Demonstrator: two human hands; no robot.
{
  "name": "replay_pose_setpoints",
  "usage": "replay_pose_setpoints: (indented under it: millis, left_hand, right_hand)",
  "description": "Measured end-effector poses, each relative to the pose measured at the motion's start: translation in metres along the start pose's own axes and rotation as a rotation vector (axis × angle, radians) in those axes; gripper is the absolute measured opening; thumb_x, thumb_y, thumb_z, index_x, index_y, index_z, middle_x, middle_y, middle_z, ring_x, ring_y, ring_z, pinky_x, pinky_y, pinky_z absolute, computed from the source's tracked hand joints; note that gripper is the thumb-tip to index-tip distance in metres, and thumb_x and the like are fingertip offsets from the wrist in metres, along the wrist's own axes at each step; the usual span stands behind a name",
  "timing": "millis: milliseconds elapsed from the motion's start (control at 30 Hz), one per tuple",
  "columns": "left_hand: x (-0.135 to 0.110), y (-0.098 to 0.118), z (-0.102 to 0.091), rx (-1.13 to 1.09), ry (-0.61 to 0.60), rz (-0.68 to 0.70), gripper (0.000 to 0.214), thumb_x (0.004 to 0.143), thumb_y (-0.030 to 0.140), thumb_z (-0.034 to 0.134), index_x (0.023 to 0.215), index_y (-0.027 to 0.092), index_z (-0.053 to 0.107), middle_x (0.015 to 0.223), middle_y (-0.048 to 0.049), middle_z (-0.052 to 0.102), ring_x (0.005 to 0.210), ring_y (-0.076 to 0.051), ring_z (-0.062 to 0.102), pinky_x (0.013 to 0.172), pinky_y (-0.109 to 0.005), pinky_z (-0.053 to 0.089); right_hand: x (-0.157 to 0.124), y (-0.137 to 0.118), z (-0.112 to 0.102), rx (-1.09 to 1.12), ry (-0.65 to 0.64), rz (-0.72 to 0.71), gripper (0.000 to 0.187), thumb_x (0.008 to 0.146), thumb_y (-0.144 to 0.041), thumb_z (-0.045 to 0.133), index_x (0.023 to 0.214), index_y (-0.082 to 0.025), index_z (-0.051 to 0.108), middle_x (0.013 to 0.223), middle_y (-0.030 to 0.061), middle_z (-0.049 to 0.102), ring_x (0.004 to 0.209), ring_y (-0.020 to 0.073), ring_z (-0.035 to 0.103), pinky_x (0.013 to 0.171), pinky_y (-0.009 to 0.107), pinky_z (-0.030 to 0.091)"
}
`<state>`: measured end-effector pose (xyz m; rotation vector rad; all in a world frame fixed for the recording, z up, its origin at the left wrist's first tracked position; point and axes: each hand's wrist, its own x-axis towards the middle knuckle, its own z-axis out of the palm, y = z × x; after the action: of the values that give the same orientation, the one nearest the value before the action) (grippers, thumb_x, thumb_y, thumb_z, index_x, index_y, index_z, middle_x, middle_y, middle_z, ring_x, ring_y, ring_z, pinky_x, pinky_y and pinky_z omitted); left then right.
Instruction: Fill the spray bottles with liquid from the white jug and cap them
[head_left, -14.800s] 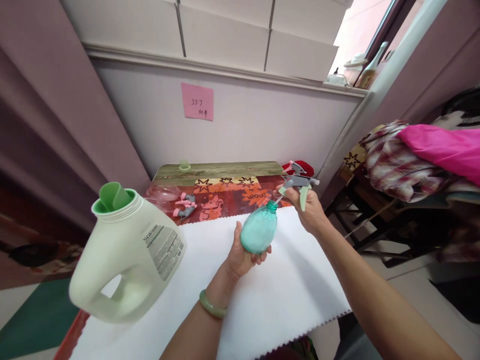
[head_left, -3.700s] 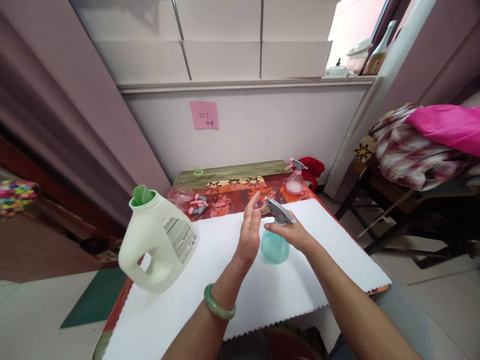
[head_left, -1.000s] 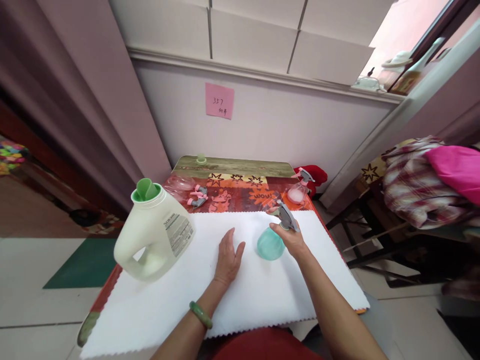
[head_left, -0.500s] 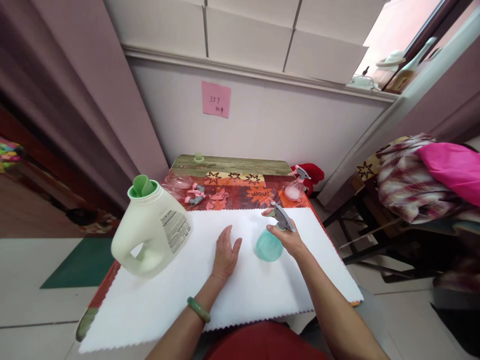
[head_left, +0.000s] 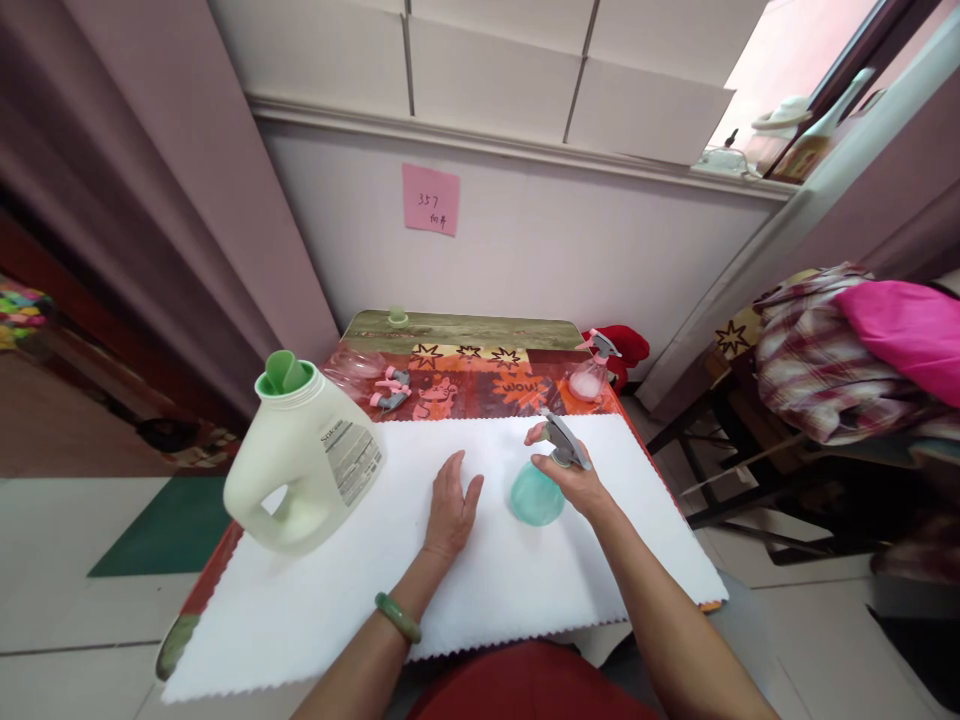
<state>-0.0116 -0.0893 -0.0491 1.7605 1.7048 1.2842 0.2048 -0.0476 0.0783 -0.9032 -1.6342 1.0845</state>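
A teal spray bottle with a grey trigger head stands upright on the white cloth. My right hand is closed around its neck and trigger head. My left hand lies flat on the cloth with fingers apart, just left of the bottle and not touching it. A large pale green detergent jug with an open green spout stands at the cloth's left side.
At the table's far end are a pink spray bottle, a clear pink bottle body, a loose pink trigger head and a small green cap. Piled clothes sit on a rack to the right. A pink note hangs on the wall.
Over the last second almost nothing moved: my right hand stays on the teal bottle, my left hand stays flat. Earlier, my left hand held the bottle while my right fitted the trigger head.
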Motion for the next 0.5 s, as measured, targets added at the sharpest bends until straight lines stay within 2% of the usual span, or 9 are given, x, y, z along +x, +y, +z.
replay_pose_setpoints:
  millis: [100,200,267,333,400,500]
  left_hand:
    - [0.000,0.001,0.000,-0.023,0.002,-0.009,0.051,0.099,0.046,0.046,0.141,0.018,0.045,0.140,-0.0176,0.054,0.135,-0.032,0.048,0.111,-0.057,0.038]
    - [0.000,0.001,0.000,-0.054,0.006,-0.020,0.051,0.098,0.046,0.046,0.141,0.018,0.045,0.139,-0.0177,0.055,0.134,-0.031,0.049,0.111,-0.056,0.039]
    - [-0.001,0.000,-0.001,-0.077,0.016,-0.029,0.051,0.099,0.047,0.045,0.141,0.018,0.045,0.139,-0.0178,0.055,0.131,-0.031,0.052,0.109,-0.055,0.041]
    - [-0.001,0.000,-0.002,-0.102,0.033,-0.040,0.051,0.099,0.047,0.044,0.142,0.018,0.044,0.139,-0.0181,0.054,0.128,-0.029,0.054,0.108,-0.054,0.043]
    - [-0.001,0.000,-0.003,-0.126,0.057,-0.052,0.051,0.100,0.047,0.042,0.142,0.018,0.042,0.140,-0.0185,0.053,0.128,-0.029,0.055,0.108,-0.053,0.043]
    - [-0.002,0.000,-0.005,-0.155,0.097,-0.076,0.051,0.101,0.046,0.040,0.143,0.016,0.041,0.141,-0.0193,0.051,0.130,-0.028,0.053,0.110,-0.052,0.041]
  right_hand:
    - [-0.001,-0.004,-0.001,-0.013,-0.021,0.014,0.020,0.084,-0.032,0.068,0.103,-0.027,0.065,0.103,0.0044,0.067,0.100,0.0231,0.062,0.081,0.035,0.050]
    - [-0.002,-0.011,-0.005,-0.056,-0.074,0.069,0.026,0.082,-0.031,0.068,0.107,-0.026,0.067,0.108,0.0046,0.069,0.084,0.0192,0.061,0.070,0.031,0.048]
    - [-0.002,-0.014,-0.009,-0.081,-0.100,0.113,0.029,0.081,-0.029,0.067,0.110,-0.026,0.067,0.110,0.0038,0.069,0.068,0.0137,0.053,0.063,0.028,0.044]
    - [-0.001,-0.016,-0.014,-0.088,-0.121,0.136,0.028,0.080,-0.027,0.066,0.109,-0.025,0.067,0.104,0.0019,0.069,0.056,0.0091,0.041,0.057,0.027,0.037]
    - [0.000,-0.015,-0.019,-0.100,-0.155,0.135,0.025,0.080,-0.025,0.065,0.105,-0.025,0.067,0.096,0.0000,0.067,0.053,0.0078,0.032,0.054,0.026,0.032]
    - [0.000,-0.012,-0.025,-0.136,-0.182,0.123,0.023,0.078,-0.023,0.064,0.101,-0.024,0.067,0.083,-0.0023,0.062,0.055,0.0089,0.029,0.053,0.025,0.029]
